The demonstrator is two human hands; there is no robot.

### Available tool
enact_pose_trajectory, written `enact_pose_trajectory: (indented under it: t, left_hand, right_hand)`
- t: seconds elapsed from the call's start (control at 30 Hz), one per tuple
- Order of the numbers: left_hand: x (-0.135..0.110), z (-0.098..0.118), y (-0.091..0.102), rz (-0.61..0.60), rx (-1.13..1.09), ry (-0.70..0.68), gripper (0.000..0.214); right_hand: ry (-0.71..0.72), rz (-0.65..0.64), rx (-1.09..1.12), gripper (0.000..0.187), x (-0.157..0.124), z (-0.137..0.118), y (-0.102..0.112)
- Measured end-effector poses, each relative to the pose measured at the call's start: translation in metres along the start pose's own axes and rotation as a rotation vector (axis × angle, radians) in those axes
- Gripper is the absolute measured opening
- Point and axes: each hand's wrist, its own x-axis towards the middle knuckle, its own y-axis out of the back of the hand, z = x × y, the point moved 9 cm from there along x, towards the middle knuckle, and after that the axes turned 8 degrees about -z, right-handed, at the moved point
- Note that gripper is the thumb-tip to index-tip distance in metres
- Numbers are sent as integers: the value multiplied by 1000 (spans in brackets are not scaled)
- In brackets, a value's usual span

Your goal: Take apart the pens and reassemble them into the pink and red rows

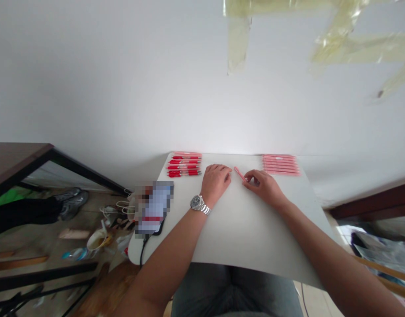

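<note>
My right hand point(262, 186) pinches one end of a slim pink pen point(239, 173) between thumb and fingertips, just above the white table point(242, 233). The pen slants up and to the left toward my left hand point(217, 179). My left hand hovers over or rests on the tabletop, its fingers loosely bent with the thumb apart, and nothing shows in it. A small gap lies between its fingertips and the pen. Several red click pens point(184, 167) lie in a column at the back left. Several slim pink pens or sticks point(280, 164) lie side by side at the back right.
A phone point(154, 211) with a blurred screen lies at the table's left edge, its black cable point(143, 251) hanging down. The white wall point(189, 88) stands behind the table. A dark desk point(20, 154) is at the left, with clutter on the floor.
</note>
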Motion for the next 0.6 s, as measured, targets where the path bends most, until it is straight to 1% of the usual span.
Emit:
enact_pose_trajectory:
  t: [0.17,0.43,0.53,0.6]
  left_hand:
    - [0,0,0,3,-6,3,20]
    - [0,0,2,7,-36,6,21]
    - [0,-4,6,25,-45,31,20]
    - [-1,-10,11,60,-53,67,20]
  right_hand:
    - [59,-13,0,11,1,-4,-3]
    - [85,-5,27,15,0,-2,-3]
    - [81,21,48,15,0,-2,0]
    - [71,32,62,16,0,0,1]
